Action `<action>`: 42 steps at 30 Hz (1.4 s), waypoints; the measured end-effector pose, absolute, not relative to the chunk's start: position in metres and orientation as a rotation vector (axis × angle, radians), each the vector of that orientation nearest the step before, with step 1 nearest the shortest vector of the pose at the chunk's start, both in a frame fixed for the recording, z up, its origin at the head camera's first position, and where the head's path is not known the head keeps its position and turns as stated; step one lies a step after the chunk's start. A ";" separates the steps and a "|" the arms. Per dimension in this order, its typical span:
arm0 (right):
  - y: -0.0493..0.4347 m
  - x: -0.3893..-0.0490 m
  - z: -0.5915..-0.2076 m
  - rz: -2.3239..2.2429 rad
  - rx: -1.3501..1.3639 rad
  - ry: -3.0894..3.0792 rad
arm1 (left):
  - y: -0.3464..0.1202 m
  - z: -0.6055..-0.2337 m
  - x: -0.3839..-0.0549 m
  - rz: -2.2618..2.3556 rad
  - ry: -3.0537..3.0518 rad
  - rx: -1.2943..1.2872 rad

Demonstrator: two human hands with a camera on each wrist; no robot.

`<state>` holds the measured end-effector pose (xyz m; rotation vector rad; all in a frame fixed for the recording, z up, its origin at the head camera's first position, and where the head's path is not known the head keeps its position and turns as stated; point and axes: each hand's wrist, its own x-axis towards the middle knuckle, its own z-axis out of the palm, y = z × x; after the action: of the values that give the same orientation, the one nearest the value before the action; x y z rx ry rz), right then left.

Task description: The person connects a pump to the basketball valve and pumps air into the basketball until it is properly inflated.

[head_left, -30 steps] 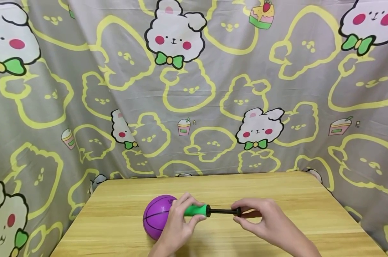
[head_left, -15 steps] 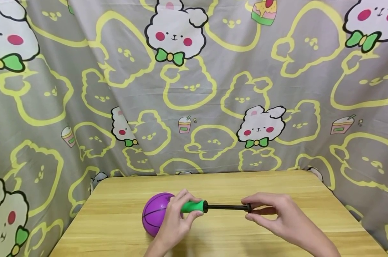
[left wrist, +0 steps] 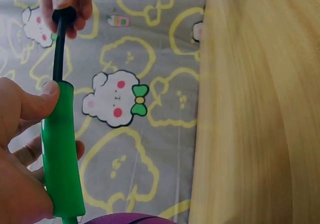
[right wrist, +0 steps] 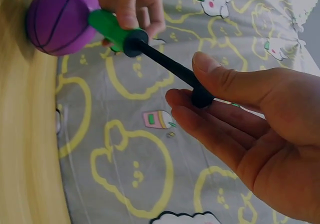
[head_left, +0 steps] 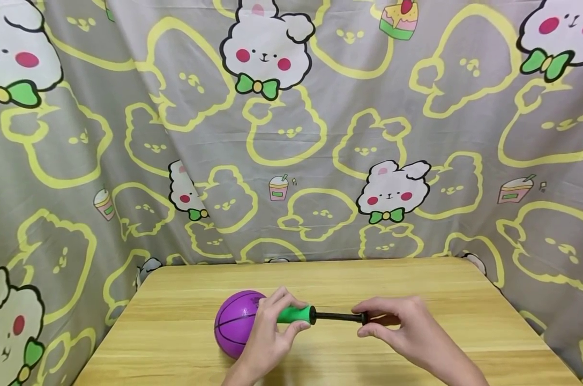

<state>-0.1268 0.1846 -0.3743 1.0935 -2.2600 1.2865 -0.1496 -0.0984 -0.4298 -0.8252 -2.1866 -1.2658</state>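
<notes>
A hand pump lies level above the table, its green barrel [head_left: 295,314] towards the left and a thin black rod [head_left: 338,317] drawn part way out to the right. My left hand [head_left: 266,340] grips the barrel, the thumb near its black end cap. The black end knob [right wrist: 201,98] of the rod is pinched between thumb and fingers of my right hand [head_left: 409,327]. At the barrel's left end is a purple ball [head_left: 234,324] with black lines, partly covered by the left hand. In the right wrist view the barrel's tip meets the ball; whether it goes in cannot be seen.
The wooden table [head_left: 393,279] spreads beneath both hands. Behind it and along both sides hangs a grey curtain [head_left: 315,161] printed with white rabbits and yellow outlines.
The right hand first pulled the rod farther out to the right, then moved back left, so less rod shows than half a second ago. The left hand kept its grip on the barrel.
</notes>
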 end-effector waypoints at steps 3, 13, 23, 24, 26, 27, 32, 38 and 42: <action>0.179 -0.127 -0.378 1.303 1.090 -2.259 | -0.097 -0.430 -0.149 -1.279 -2.187 -0.826; 0.159 -0.129 -0.390 1.321 1.082 -2.235 | -0.093 -0.431 -0.146 -1.307 -2.215 -0.827; 0.145 -0.132 -0.402 1.307 1.078 -2.184 | -0.089 -0.432 -0.143 -1.286 -2.217 -0.841; 0.144 -0.132 -0.403 1.303 1.085 -2.181 | -0.088 -0.433 -0.143 -1.279 -2.210 -0.848; 0.143 -0.132 -0.404 1.291 1.087 -2.184 | -0.085 -0.433 -0.142 -1.259 -2.197 -0.869; 0.143 -0.132 -0.404 1.288 1.084 -2.185 | -0.083 -0.434 -0.142 -1.252 -2.192 -0.877; 0.145 -0.130 -0.404 1.274 1.049 -2.213 | -0.078 -0.434 -0.142 -1.246 -2.190 -0.882; 0.148 -0.128 -0.398 1.306 1.052 -2.253 | -0.081 -0.432 -0.143 -1.234 -2.199 -0.890; 0.150 -0.128 -0.393 1.338 1.080 -2.267 | -0.086 -0.431 -0.145 -1.228 -2.191 -0.894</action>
<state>-0.1284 0.1498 -0.3932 1.0799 -2.2669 1.3384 -0.1451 -0.0859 -0.4305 -0.8939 -2.1907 -1.2277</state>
